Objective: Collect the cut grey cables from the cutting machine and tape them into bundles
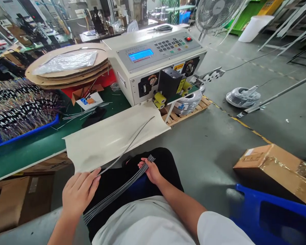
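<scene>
Between thumb and fingers, my left hand (pixel 79 190) pinches the near end of a single grey cable (pixel 127 148). That cable slants away over a cream sheet (pixel 114 136) that slopes down from the machine. My right hand (pixel 151 170) is closed round one end of a bundle of grey cables (pixel 117 192), whose cut ends stick up past the fingers. The bundle bends across my lap, its other end passing below my left forearm. Beyond the sheet stands a beige wire-cutting machine (pixel 153 64) with a lit blue display and yellow rollers.
Left on the green table (pixel 12 160) are a blue tray (pixel 28 131) of many wired parts, stacked cardboard discs (pixel 66 78) and loose cables. Cable coils (pixel 188 103) sit on a pallet. Right are a cardboard box (pixel 277 170), a blue stool (pixel 275 211) and a fan (pixel 216 13).
</scene>
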Motion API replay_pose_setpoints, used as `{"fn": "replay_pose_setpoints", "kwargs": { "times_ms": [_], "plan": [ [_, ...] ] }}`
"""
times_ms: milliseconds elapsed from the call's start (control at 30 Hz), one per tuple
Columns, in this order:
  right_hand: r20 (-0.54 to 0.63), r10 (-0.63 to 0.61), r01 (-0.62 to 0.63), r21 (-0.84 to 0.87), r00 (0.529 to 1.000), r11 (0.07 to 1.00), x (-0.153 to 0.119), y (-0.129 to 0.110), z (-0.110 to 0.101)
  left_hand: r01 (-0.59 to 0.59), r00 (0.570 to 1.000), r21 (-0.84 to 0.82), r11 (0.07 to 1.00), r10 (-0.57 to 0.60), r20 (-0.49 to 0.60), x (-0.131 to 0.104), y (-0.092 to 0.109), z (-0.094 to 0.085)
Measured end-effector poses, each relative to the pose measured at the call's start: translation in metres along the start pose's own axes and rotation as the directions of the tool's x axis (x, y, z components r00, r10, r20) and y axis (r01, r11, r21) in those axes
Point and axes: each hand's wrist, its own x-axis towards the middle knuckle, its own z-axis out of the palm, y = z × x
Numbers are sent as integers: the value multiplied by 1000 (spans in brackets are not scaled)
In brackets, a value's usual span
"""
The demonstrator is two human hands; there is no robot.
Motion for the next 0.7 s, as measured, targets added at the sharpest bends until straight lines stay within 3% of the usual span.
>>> {"fn": "replay_pose_setpoints", "kwargs": {
  "times_ms": [167, 367, 533, 700],
  "plan": [
    [-4, 21, -21, -57, 1000, 998, -1, -1, -2, -165, 982, -39, 986, 168, 85, -55, 12, -18],
    [17, -2, 3, -59, 1000, 998, -2, 2, -1, -98, 958, -73, 993, 114, 265, -110, 36, -12],
    [47, -9, 10, -19, 999, 1000, -4, 3, -2, -14, 928, -68, 998, 38, 372, -133, 44, -5],
    [39, -43, 43, 0, 998, 999, -5, 5, -1, 19, 904, -95, 995, 24, 427, -135, 48, 0]
  ]
}}
